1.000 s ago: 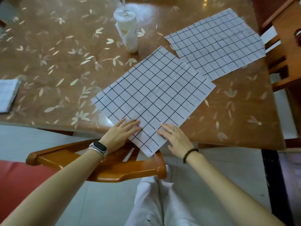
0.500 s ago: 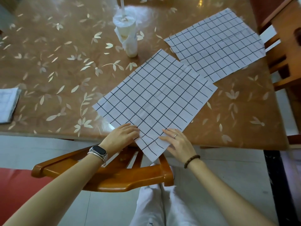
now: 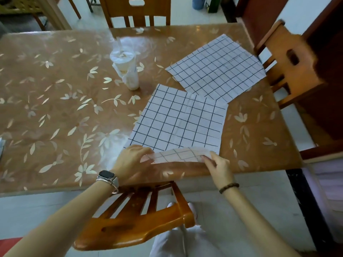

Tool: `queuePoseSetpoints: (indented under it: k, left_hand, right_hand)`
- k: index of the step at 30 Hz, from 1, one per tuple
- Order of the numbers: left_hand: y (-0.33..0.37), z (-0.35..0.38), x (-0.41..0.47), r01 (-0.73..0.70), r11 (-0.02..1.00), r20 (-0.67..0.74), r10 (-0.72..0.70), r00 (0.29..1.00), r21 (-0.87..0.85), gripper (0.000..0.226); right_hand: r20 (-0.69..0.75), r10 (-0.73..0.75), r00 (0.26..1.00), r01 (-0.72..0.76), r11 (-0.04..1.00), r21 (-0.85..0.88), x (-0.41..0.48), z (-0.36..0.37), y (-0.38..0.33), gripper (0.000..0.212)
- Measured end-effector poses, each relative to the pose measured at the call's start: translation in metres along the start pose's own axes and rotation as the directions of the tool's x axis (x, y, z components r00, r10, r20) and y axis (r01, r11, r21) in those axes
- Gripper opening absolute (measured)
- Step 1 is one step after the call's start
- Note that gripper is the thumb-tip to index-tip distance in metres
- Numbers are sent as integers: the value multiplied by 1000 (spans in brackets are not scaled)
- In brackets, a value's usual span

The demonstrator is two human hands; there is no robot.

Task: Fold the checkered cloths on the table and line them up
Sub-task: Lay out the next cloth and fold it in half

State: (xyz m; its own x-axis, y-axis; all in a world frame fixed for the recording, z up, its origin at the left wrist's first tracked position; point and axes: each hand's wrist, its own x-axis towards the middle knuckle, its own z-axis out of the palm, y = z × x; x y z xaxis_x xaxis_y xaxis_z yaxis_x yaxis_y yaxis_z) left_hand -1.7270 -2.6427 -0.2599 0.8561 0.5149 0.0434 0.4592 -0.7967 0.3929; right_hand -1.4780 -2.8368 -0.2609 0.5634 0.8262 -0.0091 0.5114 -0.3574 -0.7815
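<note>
The nearer white cloth with a black grid [image 3: 178,123] lies on the brown, leaf-patterned desk [image 3: 55,112], its long axis running from the near edge up and slightly left toward the far side. Its near edge is lifted and turned over (the paler underside shows). The left hand [image 3: 132,160] pinches that edge at its left corner and the right hand [image 3: 218,165] at its right, fingers closed on the fabric; the fingertips are partly hidden by it. A second checkered cloth [image 3: 217,71] lies flat beyond, tilted, its near corner just overlapping the first. A blurred plastic-wrapped white cup [image 3: 126,65] stands left.
</note>
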Motion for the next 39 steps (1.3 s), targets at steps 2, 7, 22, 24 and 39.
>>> queuePoseSetpoints:
  k: [2,7,22,24,39]
  left_hand:
    - [-3,-3,3,87,996,28,-86,996,-27,48]
    - [4,-1,14,204,967,65,-196,978,-151,62]
    - [45,11,52,376,800,66,-392,917,-467,36]
    - [58,12,58,387,747,9,-455,891,-541,37]
    - [159,45,105,412,427,-9,-703,711,-805,24]
  right_hand:
    - [-42,70,997,-71,997,-16,2,-12,8,33]
    - [-124,221,967,-218,975,39,9,-40,33,32]
    - [-146,274,951,-238,945,224,44,-118,69,15]
    - [-130,236,963,-202,952,228,52,-131,75,8]
    - [-27,125,992,-118,976,182,105,-209,130,27]
